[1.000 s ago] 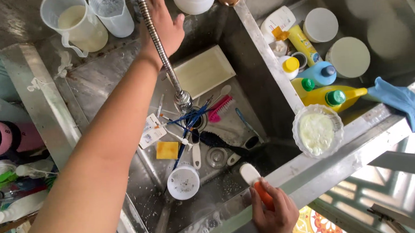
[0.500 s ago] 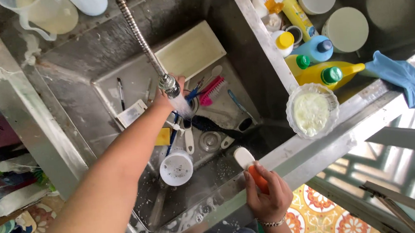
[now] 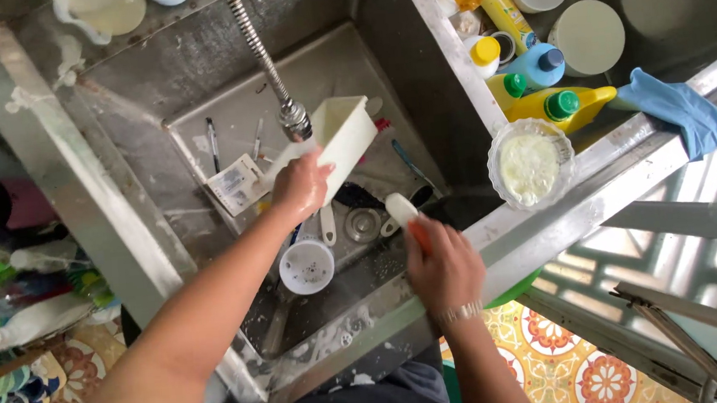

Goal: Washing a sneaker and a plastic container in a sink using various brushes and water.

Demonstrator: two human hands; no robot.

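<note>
Two bare hands worked over a steel sink (image 3: 195,69): the left hand (image 3: 299,186) clasped a cream rectangular tub (image 3: 338,139) tilted just under the faucet head (image 3: 294,121), while the right hand (image 3: 442,267) closed around an orange-handled brush (image 3: 404,217) nearby.

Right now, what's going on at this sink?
A person stands over a steel sink. The left hand holds a white rectangular tray tilted under the faucet head. The right hand has its grip on an orange-handled brush with a white head, over the sink's near side. A white cup and utensils lie in the basin.
</note>
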